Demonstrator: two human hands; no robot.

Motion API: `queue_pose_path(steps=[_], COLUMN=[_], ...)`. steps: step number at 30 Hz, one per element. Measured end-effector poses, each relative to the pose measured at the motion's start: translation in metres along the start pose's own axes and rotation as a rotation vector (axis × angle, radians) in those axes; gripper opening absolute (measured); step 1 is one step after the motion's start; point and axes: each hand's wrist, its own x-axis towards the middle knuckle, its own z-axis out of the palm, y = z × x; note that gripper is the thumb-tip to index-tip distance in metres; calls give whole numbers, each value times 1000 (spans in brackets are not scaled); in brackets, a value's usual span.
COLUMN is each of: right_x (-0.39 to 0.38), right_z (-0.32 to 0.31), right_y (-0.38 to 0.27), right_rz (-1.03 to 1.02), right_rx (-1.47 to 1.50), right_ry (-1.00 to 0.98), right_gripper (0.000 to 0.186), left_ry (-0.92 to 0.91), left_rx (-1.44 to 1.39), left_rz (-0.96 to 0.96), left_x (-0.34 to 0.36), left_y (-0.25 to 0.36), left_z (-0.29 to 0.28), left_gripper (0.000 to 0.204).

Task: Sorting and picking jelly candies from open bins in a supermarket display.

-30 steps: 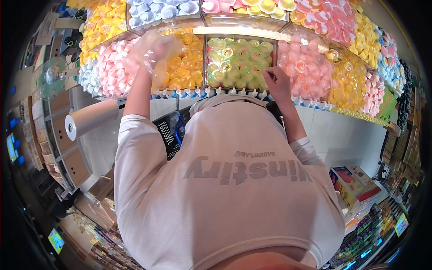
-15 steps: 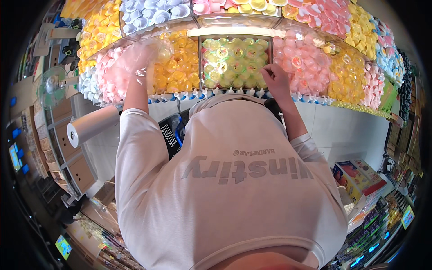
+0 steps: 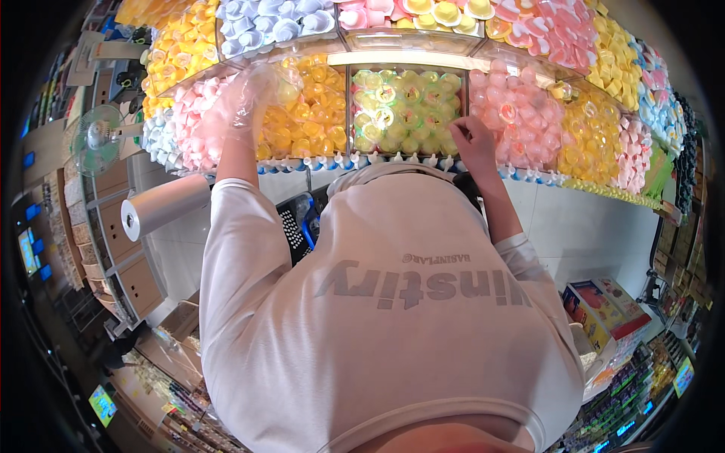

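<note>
My left hand (image 3: 240, 113) is raised over the left bins, wrapped in or gripping a thin clear plastic bag (image 3: 266, 81). A pale round shape shows blurred through the plastic; I cannot make out what it is. Below the bag lie pink cups (image 3: 198, 113) and orange-yellow jelly cups (image 3: 313, 113). At the near right corner of the bin of green jelly cups (image 3: 404, 109) is my right hand (image 3: 476, 143). Its thumb and fingers are curled together, hiding anything they may hold. Pink round jelly cups (image 3: 517, 113) lie just right of it.
A higher row of bins holds pale blue hat-shaped cups (image 3: 276, 26) and yellow and pink ones. White-and-blue clips line the front edge. A roll of plastic bags (image 3: 166, 205) sticks out at left, below a green fan (image 3: 97, 140). A printed carton (image 3: 604, 309) stands at right.
The whole view has shifted, so the bins sit slightly farther right and lower. My right hand has drawn a little toward me. My left hand stays with the bag over the left bins.
</note>
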Motion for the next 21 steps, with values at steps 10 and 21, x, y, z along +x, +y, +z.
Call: queue_pose_path(steps=[10,21], right_x=[2,4], right_z=[3,8], right_y=[-9,-11], right_rz=[-24,-52], right_rx=[2,-10], right_ry=[-37,-60], right_gripper=[13,12], left_ry=[-158,-266], left_rx=[72,-260], left_rz=[29,373], left_x=[-5,-8], left_y=[46,25], left_z=[-49,-7], left_gripper=[30,48])
